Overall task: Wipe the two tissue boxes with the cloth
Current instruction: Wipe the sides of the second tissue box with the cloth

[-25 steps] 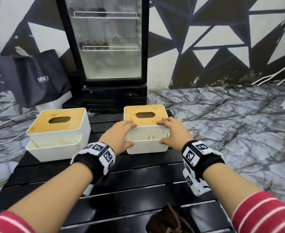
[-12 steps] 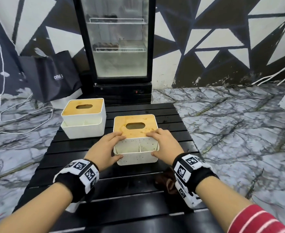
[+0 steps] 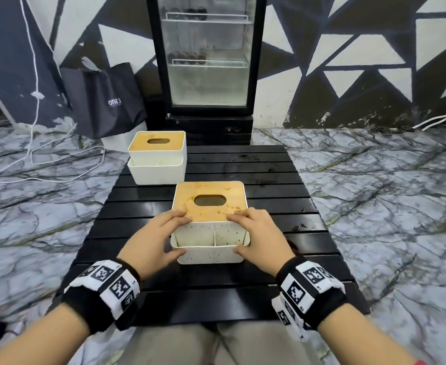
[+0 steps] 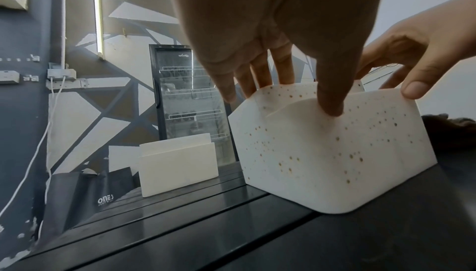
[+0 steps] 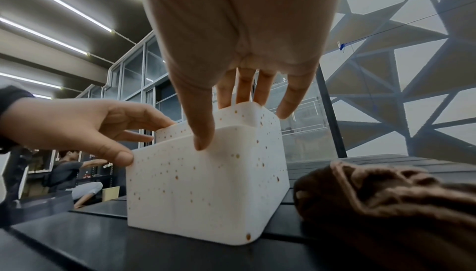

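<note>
Head view: both hands hold the spotted tissue box (image 3: 211,225) near the front middle of the black slatted tabletop (image 3: 269,180). The left hand (image 3: 153,239) has its thumb pressed on the front wall and its fingers (image 4: 253,77) curled over the top edge; the right hand (image 3: 262,238) mirrors it on the other side, thumb on the front, fingers (image 5: 244,88) over the rim. So each hand grips the box, and neither has the cloth.

The box sits flat on the tabletop, its wooden lid stained and its white walls dotted with brown specks. The second tissue box (image 3: 156,159) stands well apart at the far left corner and looks cleaner. The brown cloth (image 5: 386,200) lies crumpled on the tabletop just beside the held box on its right; in the head view the right hand and wrist hide nearly all of it.

This looks like the positioning step, with wiping not yet begun. The next move likely calls for the right hand to let go and pick up the cloth, while the left steadies the box against sliding.
</note>
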Tool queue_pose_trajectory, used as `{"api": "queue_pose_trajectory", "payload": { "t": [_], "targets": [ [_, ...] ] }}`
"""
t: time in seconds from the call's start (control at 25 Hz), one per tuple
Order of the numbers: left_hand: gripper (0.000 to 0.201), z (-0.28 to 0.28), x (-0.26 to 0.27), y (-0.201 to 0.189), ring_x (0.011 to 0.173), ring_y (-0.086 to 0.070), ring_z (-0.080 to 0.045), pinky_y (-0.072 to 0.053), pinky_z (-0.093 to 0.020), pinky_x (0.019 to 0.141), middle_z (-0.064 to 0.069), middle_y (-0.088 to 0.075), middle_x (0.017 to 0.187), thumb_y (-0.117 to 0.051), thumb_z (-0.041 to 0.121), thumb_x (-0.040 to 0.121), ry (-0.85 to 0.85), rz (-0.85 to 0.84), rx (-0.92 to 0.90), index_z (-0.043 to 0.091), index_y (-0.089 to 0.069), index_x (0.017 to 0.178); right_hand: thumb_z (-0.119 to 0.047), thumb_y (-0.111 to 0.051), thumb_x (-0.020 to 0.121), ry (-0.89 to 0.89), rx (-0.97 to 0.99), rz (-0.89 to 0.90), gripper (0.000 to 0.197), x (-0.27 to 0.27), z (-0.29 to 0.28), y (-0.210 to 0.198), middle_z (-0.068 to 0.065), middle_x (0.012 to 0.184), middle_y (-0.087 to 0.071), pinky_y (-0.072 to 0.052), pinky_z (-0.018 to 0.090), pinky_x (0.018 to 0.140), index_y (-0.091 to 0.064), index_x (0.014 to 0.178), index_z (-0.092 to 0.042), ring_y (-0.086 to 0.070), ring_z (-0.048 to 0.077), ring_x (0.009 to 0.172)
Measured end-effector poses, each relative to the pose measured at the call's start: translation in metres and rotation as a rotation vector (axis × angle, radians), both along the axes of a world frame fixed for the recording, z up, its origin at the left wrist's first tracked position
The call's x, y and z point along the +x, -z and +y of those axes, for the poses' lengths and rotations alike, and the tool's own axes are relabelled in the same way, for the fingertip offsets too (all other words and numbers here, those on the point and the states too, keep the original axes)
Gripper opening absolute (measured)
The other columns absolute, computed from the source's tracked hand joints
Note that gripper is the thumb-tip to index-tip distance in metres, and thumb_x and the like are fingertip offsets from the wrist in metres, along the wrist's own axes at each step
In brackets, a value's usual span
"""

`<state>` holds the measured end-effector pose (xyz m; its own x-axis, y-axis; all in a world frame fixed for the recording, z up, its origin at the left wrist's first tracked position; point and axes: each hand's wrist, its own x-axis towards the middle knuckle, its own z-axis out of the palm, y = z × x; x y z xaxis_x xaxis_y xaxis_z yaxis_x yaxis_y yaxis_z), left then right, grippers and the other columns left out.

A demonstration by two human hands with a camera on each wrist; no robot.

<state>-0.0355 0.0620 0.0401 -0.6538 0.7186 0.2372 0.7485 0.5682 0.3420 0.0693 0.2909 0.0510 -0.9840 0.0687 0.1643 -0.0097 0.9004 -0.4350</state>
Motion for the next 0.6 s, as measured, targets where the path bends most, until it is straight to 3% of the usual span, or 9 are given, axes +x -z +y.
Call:
{"api": "queue_pose_trajectory", "payload": {
  "t": [0.16, 0.36, 0.48, 0.56, 0.6],
  "targets": [
    [0.065, -0.014, 0.014, 0.005, 0.125, -0.036, -0.001, -0.021, -0.010, 0.105, 0.018, -0.039, 0.135, -0.081, 0.025, 0.070, 0.024, 0.030, 0.037, 0.027, -0.053, 0.129, -0.025, -0.068, 0.075, -0.015, -0.010, 0.042, 0.064, 0.017, -0.009, 0.004, -0.010, 0.131, -0.041, -0.026, 0.021, 0.103, -0.041, 0.133, -0.030, -0.031, 0.012, 0.122],
    [0.063, -0.013, 0.021, 0.005, 0.124, -0.047, -0.012, -0.028, -0.016, 0.105, 0.007, -0.050, 0.135, -0.081, 0.028, 0.068, -0.001, 0.054, 0.009, 0.025, -0.056, 0.127, -0.024, -0.069, 0.075, -0.038, -0.027, 0.052, 0.065, 0.020, -0.011, 0.005, -0.010, 0.133, -0.041, -0.024, 0.018, 0.104, -0.041, 0.134, -0.029, -0.029, 0.009, 0.124],
    [0.055, -0.006, 0.026, -0.004, 0.112, -0.057, -0.017, -0.039, -0.023, 0.099, 0.003, -0.058, 0.126, -0.061, 0.052, 0.070, -0.013, 0.131, -0.038, 0.022, -0.061, 0.117, -0.019, -0.069, 0.078, -0.041, -0.284, 0.156, 0.060, 0.024, 0.002, 0.000, -0.016, 0.129, -0.044, -0.022, 0.007, 0.103, -0.044, 0.132, -0.028, -0.034, -0.005, 0.121],
    [0.054, 0.004, 0.028, -0.012, 0.103, -0.060, -0.016, -0.047, -0.029, 0.090, 0.004, -0.062, 0.116, -0.048, 0.059, 0.073, -0.065, 0.160, -0.031, 0.022, -0.064, 0.108, -0.013, -0.066, 0.080, 0.101, -0.415, 0.342, 0.048, 0.025, 0.022, -0.001, -0.016, 0.122, -0.051, -0.028, 0.007, 0.099, -0.052, 0.125, -0.026, -0.043, -0.004, 0.115],
    [0.054, 0.011, 0.028, -0.016, 0.102, -0.060, -0.017, -0.048, -0.031, 0.089, 0.004, -0.062, 0.115, -0.044, 0.061, 0.076, -0.090, 0.151, -0.009, 0.022, -0.064, 0.109, -0.012, -0.065, 0.081, 0.167, -0.428, 0.352, 0.044, 0.023, 0.032, 0.001, -0.015, 0.120, -0.053, -0.031, 0.009, 0.098, -0.053, 0.122, -0.025, -0.045, -0.001, 0.114]
  ]
}}
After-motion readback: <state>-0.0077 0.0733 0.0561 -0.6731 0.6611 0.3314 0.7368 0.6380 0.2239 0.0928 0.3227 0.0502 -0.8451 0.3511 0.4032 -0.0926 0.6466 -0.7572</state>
